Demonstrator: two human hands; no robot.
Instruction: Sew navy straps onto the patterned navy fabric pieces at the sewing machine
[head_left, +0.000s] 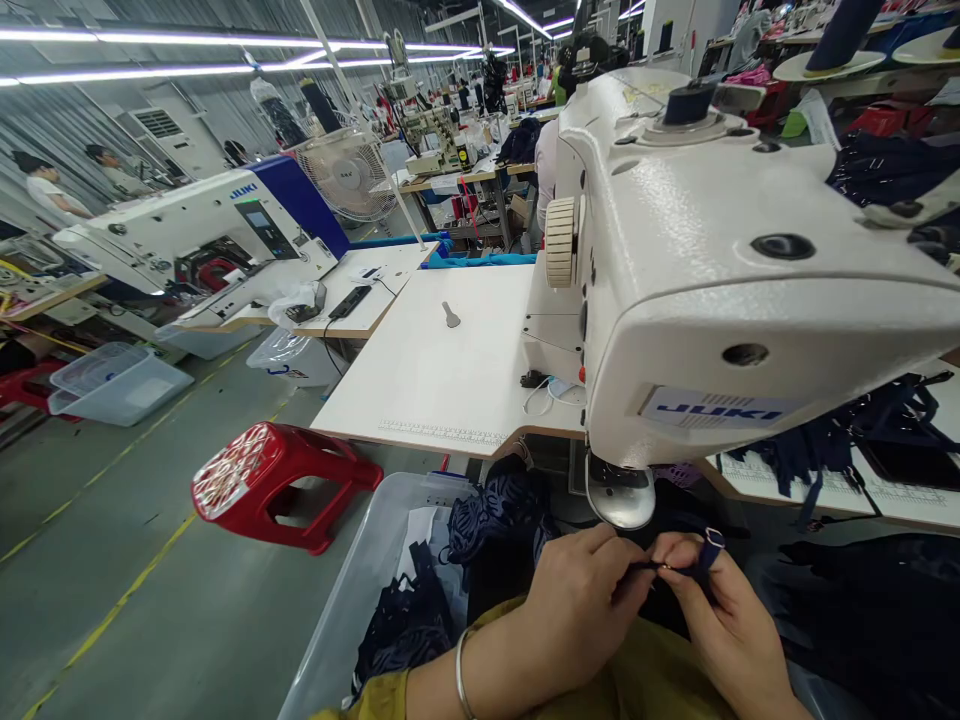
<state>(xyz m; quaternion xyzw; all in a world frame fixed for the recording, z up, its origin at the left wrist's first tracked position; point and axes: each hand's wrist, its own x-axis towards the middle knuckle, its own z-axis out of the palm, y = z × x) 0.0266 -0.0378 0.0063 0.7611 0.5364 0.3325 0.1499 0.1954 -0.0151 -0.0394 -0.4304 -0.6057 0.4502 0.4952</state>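
Pinching a narrow navy strap point(703, 566) between the closed fingertips of the left hand point(585, 605) and right hand point(724, 610), thumb against fingers on both, just beside each other. Carrying on that strap a small metal slider point(714, 538), just above the right fingers. Wearing a silver bangle point(460, 672) on the left wrist. Working just below the rounded metal plate point(626, 505) of a white JUKI sewing machine point(720, 260). Having to the left of the hands a clear plastic bin point(330, 625) with navy garments point(409, 612) inside, and farther left a red plastic stool point(300, 490). Facing, beyond the hands and to the left, a white worktable point(442, 370) with a printed ruler point(442, 434). Having to the right dark fabric point(877, 600), and above that more navy straps point(810, 455) heaped on a tabletop.
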